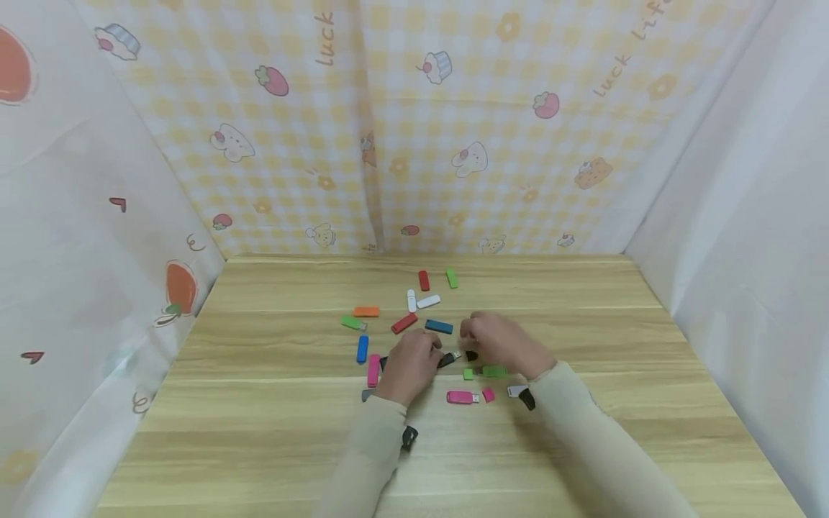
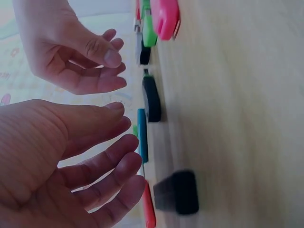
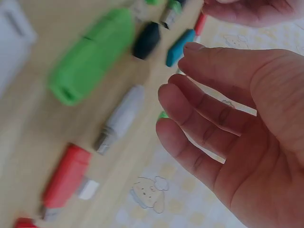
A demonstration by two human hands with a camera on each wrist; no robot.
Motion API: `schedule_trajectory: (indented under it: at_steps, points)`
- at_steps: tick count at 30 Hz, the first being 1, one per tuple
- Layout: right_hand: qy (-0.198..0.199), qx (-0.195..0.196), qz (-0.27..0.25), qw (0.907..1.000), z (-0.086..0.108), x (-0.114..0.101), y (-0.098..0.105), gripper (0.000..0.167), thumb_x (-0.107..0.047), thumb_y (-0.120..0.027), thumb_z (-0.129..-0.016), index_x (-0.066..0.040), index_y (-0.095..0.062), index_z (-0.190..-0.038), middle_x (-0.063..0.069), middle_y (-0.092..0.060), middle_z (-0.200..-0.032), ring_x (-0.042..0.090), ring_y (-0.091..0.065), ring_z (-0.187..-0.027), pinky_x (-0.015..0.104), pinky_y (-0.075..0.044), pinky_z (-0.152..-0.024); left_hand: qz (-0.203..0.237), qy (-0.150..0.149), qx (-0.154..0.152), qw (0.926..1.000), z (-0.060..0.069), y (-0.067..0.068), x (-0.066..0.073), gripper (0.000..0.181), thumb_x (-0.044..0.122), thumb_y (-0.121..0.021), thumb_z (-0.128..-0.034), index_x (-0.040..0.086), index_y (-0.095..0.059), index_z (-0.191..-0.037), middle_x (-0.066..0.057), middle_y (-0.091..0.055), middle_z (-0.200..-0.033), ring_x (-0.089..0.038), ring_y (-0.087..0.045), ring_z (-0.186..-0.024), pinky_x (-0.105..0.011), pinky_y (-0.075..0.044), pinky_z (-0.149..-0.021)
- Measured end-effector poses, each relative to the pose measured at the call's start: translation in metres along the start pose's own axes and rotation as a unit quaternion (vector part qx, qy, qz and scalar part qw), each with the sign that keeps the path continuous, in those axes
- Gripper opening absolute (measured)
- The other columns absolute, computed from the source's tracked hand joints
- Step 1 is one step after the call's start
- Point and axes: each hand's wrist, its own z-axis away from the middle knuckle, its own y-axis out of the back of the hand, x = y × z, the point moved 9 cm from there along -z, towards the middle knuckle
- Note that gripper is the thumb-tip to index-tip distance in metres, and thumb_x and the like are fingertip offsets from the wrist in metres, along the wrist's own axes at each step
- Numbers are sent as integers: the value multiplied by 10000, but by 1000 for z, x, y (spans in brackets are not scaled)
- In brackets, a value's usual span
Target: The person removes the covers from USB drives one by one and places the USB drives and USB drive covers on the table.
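A black USB stick [image 1: 448,359], its metal plug bare, lies on the wooden table beside my left hand [image 1: 409,367]. Just right of the plug is a small black cap [image 1: 471,355], close to my right hand [image 1: 508,344]. In the left wrist view the left hand [image 2: 80,166] has loosely bent, spread fingers with nothing between them, and the black stick [image 2: 152,99] lies past its fingertips. The right wrist view shows the right hand [image 3: 237,123] relaxed and holding nothing, near the black cap [image 3: 146,40]. Part of another dark item is hidden by the left hand.
Behind the hands lie a blue stick [image 1: 439,326], red stick [image 1: 404,323] and white stick [image 1: 428,301]. Nearer are a pink stick [image 1: 460,397] with its cap [image 1: 488,394] and a green stick [image 1: 494,371]. Patterned cloth [image 1: 414,144] stands behind the table [image 1: 272,432].
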Motion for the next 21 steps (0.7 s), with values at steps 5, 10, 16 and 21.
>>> schedule_trajectory:
  at_steps: [5,10,16,21]
  points:
    - [-228,-185,7,9996,-18,1,7,246,-149,-737,-1038,-65,-748,-1270,106,-763,-1231,254,-735,-1107,429,-619,-982,-3,110,46,9999,1,8,-4,157,146,-732,-1040,63,-810,-1148,-81,-732,-1092,-205,-640,-940,-380,-609,-875]
    - [-222,-437,67,9988,-40,-4,3,201,-132,-734,-1035,-55,-757,-1219,95,-779,-1164,235,-728,-1021,403,-618,-941,59,123,78,9999,1,12,-6,162,146,-735,-1035,57,-810,-1147,-90,-724,-1089,-223,-627,-942,-406,-607,-889]
    - [-370,-687,125,9969,-55,-9,-9,55,-141,-762,-1015,-93,-738,-1001,18,-691,-894,206,-598,-785,324,-525,-756,176,120,137,9997,4,16,-8,169,151,-723,-1042,59,-810,-1154,-94,-719,-1126,-234,-621,-996,-428,-610,-921]
    - [-409,-626,194,9970,-62,-12,-13,64,-104,-771,-1004,-60,-725,-1015,54,-700,-907,218,-587,-786,343,-551,-784,276,103,251,9993,6,22,-9,170,143,-724,-1040,50,-809,-1154,-103,-743,-1161,-243,-643,-1014,-437,-617,-922]
